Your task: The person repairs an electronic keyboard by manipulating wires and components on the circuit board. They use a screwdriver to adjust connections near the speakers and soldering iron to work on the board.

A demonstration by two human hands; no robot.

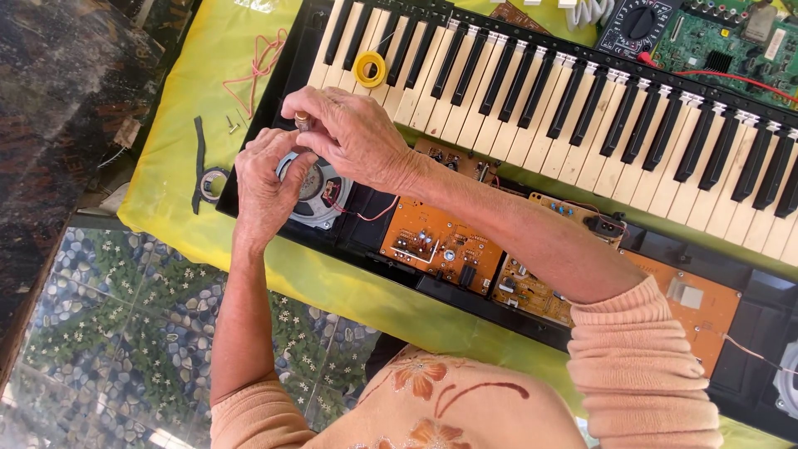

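Carefully Does It: Small Metal Part Held Over an Opened Keyboard

Broadly, the opened electronic keyboard (582, 108) lies across a yellow cloth (191, 91), its keys toward the far side and its orange circuit boards (440, 245) laid bare along the near edge. It looks rigid and bulky, best left lying flat. At its left end sits a round speaker (320, 195), with thin red wires (370, 214) running from it; the cone and those leads look fragile and should not be tugged. A yellow tape roll (370, 69) rests on the keys.

Above the speaker, the right hand (353, 137) is closed, pinching a small metal cylinder (302, 121) between thumb and fingertips. The left hand (266, 179) curls just below it, fingertips meeting the same piece. That piece seems light, hard and smooth, easily dropped into the casing, so a fingertip pinch on its sides suits it.
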